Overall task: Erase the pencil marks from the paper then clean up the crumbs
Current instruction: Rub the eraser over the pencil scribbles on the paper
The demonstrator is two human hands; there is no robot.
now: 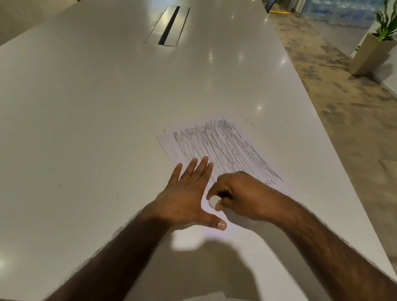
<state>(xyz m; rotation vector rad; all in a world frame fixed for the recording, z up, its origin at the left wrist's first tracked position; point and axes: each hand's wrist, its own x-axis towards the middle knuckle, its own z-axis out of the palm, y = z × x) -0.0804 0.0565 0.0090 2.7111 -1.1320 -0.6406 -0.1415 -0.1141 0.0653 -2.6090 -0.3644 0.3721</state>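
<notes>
One view only — a wide-angle camera on the person's head, facing forward and down along the tabletop (74, 111). It sits close: the left hand (186, 197) and right hand (239, 194) lie in the lower middle, while the floor (354, 129) shows tilted at the right edge.

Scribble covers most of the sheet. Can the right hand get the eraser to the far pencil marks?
Probably yes: the right hand grips the eraser on the paper, the left hand lies flat alongside, and nothing covers the pencil marks beyond.
</notes>
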